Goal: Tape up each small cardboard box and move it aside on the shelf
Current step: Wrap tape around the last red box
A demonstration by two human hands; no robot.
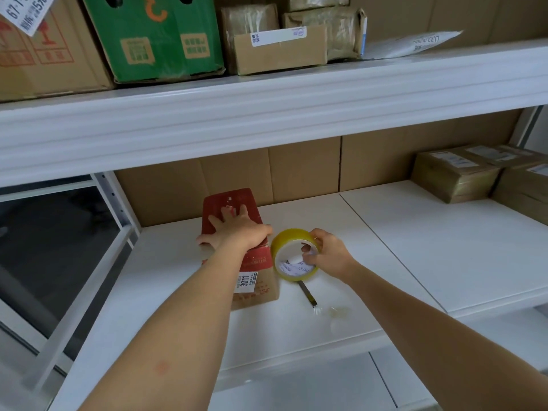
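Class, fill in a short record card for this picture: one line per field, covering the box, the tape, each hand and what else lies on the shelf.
box: red and brown cardboard box, label reading 3011, on the white shelf
tape: yellowish tape roll, right of the box
left hand: left hand pressed flat on the box top
right hand: right hand gripping the roll
also on shelf: small cutter; taped parcels far right

Glossy tape roll [293,253], cardboard box [234,212]
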